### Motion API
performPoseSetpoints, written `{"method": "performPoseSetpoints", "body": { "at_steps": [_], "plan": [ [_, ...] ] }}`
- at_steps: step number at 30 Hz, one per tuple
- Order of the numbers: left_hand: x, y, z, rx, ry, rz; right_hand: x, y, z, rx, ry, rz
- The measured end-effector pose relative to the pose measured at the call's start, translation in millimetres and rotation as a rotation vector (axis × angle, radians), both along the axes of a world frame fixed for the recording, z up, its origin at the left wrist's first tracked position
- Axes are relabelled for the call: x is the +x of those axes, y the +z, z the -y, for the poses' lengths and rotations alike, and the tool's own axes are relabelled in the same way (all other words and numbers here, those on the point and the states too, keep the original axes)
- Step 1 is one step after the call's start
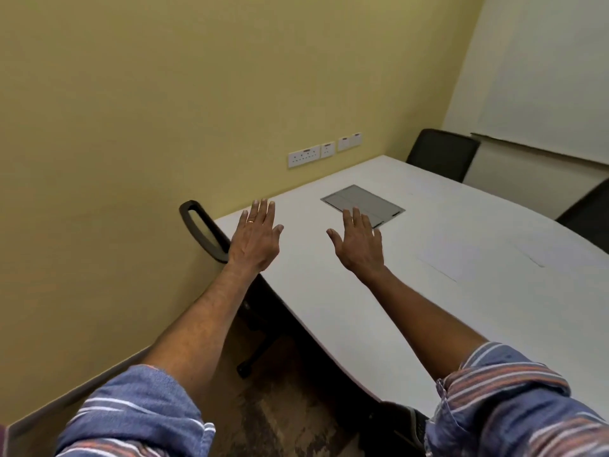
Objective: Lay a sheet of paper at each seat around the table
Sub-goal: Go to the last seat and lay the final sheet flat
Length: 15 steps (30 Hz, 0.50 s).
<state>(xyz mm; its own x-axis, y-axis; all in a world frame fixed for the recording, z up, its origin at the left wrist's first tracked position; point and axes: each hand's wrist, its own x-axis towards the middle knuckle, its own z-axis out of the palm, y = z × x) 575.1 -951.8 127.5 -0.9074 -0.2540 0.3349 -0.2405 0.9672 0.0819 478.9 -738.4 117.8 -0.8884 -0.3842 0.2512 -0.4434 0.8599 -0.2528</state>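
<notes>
Right of the splayed, empty left hand (pixel 255 239) and right hand (pixel 361 245), a paper sheet (pixel 461 252) lies apart.

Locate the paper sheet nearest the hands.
Head view: the paper sheet lies flat on the white table, right of the right hand and grey hatch.

— Paper on the counter (pixel 329 308)?
— White sheet (pixel 461 252), lying flat on the right half, pale against the white top.
— Only one?
— Possibly a second sheet (pixel 566 255) just beyond, nearer the right chair (pixel 590 222); only a faint edge, hard to tell.
— Other seats?
— Black far chair (pixel 441 155) at the end, dark left chair (pixel 201 232) pushed in by the wall.
</notes>
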Motion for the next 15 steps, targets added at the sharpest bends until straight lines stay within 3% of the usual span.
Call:
{"method": "performPoseSetpoints", "body": {
  "at_steps": [15],
  "plan": [
    [-156,-25,-16,0.022,-0.453,0.022,-58,-21,-23,0.021,-0.407,0.054]
  ]
}}
